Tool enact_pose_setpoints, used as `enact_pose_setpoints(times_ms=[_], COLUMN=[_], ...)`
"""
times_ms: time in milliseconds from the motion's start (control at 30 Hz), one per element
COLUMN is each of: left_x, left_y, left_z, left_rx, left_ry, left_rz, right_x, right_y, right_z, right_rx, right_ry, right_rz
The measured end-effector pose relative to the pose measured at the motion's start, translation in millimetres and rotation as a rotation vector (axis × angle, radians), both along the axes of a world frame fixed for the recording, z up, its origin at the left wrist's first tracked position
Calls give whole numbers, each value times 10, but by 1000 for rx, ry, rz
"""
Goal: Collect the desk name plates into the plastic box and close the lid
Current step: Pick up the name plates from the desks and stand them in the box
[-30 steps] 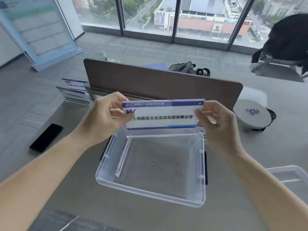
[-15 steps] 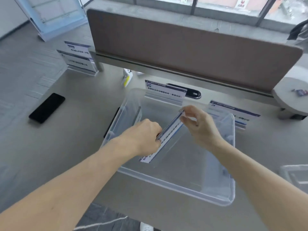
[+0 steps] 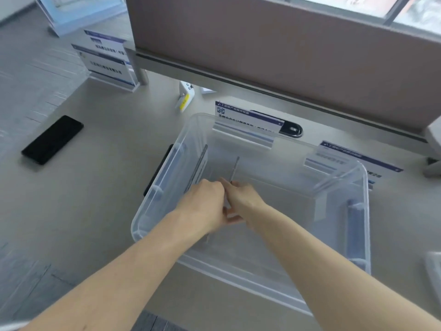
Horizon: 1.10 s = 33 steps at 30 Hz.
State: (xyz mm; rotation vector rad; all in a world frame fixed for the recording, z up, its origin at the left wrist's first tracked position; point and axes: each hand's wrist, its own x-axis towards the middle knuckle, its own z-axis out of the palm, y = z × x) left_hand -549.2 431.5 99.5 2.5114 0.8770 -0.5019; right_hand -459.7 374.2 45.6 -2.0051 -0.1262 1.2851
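The clear plastic box [image 3: 358, 235] stands open on the grey desk. Inside it my left hand [image 3: 202, 204] and my right hand [image 3: 243, 201] are pressed together, gripping a name plate [image 3: 234, 168] that stands on edge, seen as a thin line. Another name plate [image 3: 196, 167] leans against the box's left wall. Behind the box stands a blue-and-white name plate [image 3: 245, 115], and another [image 3: 358, 156] is at the back right. Two more name plates [image 3: 107, 60] stand at the far left by the divider.
A black phone [image 3: 52, 139] lies on the desk at left. A brown divider panel [image 3: 286, 56] runs along the back. A small white and yellow object [image 3: 186, 97] lies below it. The box lid [image 3: 434, 266] shows at the right edge.
Both hands have lowered the name plate deeper into the box and turned it upright on edge, closer to the left side. The view has tilted further down.
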Motion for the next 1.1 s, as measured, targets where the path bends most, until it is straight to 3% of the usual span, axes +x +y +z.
enact_pose_setpoints(times_ms=[167,333,500,800,900,1000,1100], left_x=[-69,18,28,57,52,130,330], left_y=[435,345,432,417,423,419,355], left_z=[156,110,78,126,215,454,795], left_rx=[226,335,428,426,415,413,255], left_ry=[-305,-32,100,158,164,-1,-375], left_rz=[128,24,4,-47,-36,-12,31], right_x=[-17,-68,-95,-144,-115,16,245], right_y=[102,192,280,350,287,140,-122], right_z=[57,136,108,30,119,308,712], right_rx=[-56,-50,-7,39,36,107,262], right_ry=[-32,-10,54,122,49,-181,-327], right_rz=[78,65,26,-27,14,23,-66])
